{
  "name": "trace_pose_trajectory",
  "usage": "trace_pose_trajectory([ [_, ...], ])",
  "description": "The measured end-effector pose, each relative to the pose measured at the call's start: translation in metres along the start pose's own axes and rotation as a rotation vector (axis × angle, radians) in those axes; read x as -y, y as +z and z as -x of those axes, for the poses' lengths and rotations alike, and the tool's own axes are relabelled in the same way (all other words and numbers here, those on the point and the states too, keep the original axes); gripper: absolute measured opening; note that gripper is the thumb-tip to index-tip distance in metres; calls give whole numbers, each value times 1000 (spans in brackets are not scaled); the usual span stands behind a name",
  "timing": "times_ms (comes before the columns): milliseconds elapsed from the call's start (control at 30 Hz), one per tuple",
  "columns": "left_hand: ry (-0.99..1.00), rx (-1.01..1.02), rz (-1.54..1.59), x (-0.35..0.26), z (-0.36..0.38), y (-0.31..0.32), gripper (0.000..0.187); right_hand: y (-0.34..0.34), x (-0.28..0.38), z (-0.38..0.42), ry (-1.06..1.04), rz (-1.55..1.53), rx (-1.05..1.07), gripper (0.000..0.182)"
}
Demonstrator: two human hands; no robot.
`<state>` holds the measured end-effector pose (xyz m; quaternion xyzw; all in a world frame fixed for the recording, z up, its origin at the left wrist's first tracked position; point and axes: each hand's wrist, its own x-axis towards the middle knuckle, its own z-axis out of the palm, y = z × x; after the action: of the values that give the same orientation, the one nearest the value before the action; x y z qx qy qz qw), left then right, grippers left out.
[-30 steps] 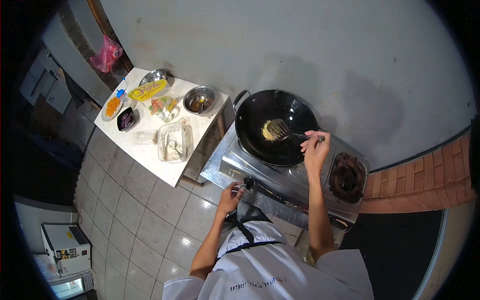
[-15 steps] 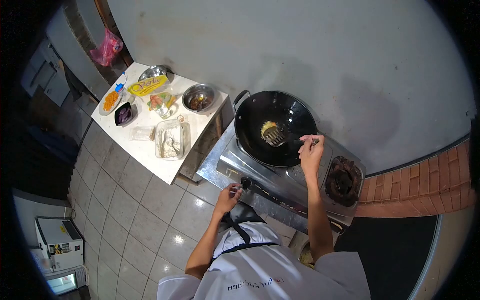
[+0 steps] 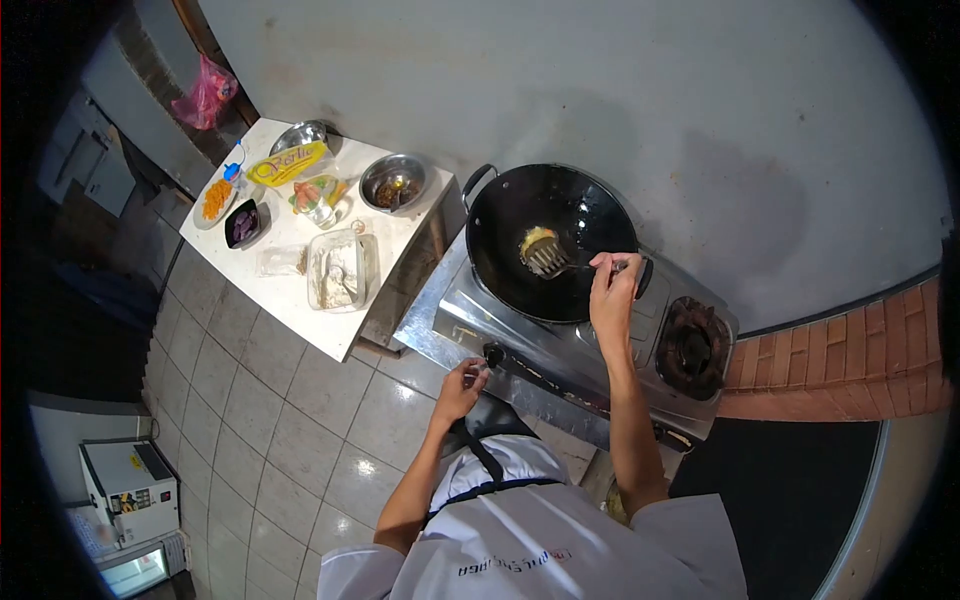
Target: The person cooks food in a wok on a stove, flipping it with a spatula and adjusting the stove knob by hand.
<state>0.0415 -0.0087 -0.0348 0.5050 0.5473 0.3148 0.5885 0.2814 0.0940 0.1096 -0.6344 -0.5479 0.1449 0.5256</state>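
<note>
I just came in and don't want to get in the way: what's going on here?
A person's right hand holds a slotted spatula against a small yellowish portion of food in a black wok on the stove. The left hand is at the stove's front knob. Bowls and containers of ingredients sit on the white table beside it.

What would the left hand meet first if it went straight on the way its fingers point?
Probably the black knob on the front of the stove, right by the fingertips of the left hand; depth is unclear, so they may be touching.
</note>
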Motion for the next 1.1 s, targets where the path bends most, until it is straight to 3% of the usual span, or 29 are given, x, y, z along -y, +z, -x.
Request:
trace_pose_trajectory([
  [1100, 101, -65, -174, -6, -7, -3, 28, 5, 9, -12, -14, -3, -5, 13],
])
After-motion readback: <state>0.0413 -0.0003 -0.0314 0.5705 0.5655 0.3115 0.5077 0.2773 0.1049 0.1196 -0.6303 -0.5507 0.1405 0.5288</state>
